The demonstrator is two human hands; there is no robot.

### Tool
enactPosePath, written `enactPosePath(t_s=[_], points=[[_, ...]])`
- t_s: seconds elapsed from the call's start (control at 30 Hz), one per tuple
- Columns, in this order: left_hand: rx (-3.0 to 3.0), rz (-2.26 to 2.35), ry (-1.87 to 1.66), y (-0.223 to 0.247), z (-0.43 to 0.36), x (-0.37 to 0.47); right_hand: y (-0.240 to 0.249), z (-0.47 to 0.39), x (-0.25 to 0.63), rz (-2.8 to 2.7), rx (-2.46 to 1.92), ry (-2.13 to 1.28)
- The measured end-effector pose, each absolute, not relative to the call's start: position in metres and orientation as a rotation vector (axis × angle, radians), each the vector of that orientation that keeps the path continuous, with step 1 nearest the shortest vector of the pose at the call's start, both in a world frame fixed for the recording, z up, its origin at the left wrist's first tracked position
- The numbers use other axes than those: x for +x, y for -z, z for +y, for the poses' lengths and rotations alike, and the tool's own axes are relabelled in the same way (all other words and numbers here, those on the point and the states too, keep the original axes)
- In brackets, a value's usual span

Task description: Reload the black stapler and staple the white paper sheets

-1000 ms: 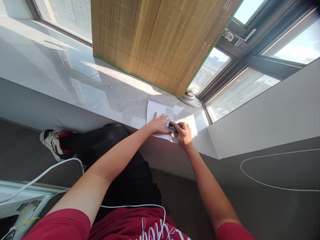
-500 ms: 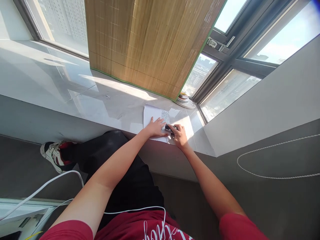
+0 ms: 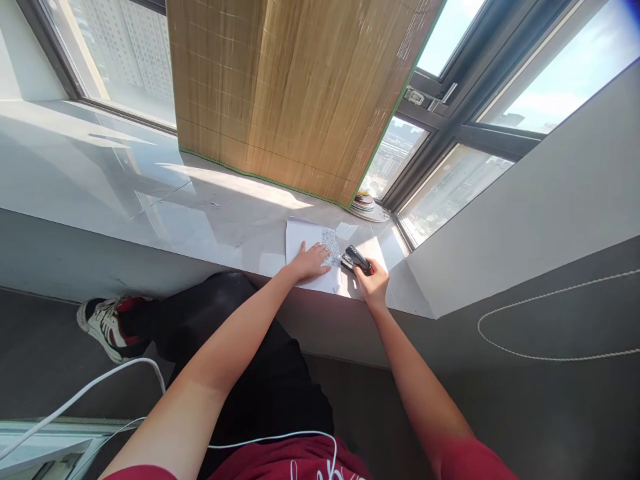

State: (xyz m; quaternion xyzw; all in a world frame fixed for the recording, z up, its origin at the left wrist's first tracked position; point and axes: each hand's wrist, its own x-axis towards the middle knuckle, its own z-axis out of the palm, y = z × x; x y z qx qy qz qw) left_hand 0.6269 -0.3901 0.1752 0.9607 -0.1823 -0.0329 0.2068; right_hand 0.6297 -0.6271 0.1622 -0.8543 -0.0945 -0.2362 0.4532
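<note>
Sunlit windowsill: white paper lies near its front edge. Left hand: flat on it, fingers spread, grip empty. Right hand: grip clamped on a black stapler at the paper's right edge, contact unclear from where I stand. Should the left hand slide, the paper could skew.

A black stapler gapes beside printed white paper.

Left hand lies on white paper; right hand holds black stapler.
</note>
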Motion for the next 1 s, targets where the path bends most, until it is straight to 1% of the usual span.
enactPosePath(t_s=[0.2,0.3,0.5,0.6,0.7,0.8,0.87,1.0], points=[[2.579,-0.420,0.063,-0.181,-0.387,0.628,-0.168,-0.625,0.629,-0.136,-2.122,0.568],[2.487,-0.377,0.066,-0.183,-0.383,0.631,-0.170,-0.620,0.634,-0.089,-2.107,0.615],[2.217,-0.318,0.036,-0.179,-0.373,0.639,-0.186,-0.583,0.653,-0.042,-1.984,0.677],[1.921,-0.109,-0.122,-0.180,-0.368,0.642,-0.193,-0.549,0.664,-0.021,-1.909,0.586],[1.718,0.172,-0.467,-0.185,-0.358,0.643,-0.189,-0.510,0.671,0.037,-1.874,0.449],[1.657,0.378,-0.749,-0.190,-0.346,0.643,-0.176,-0.475,0.673,-0.070,-1.989,0.419],[1.657,0.464,-0.799,-0.189,-0.340,0.643,-0.168,-0.459,0.672,-0.169,-2.083,0.442],[1.678,0.479,-0.749,-0.186,-0.340,0.641,-0.159,-0.456,0.669,-0.258,-2.200,0.449]])
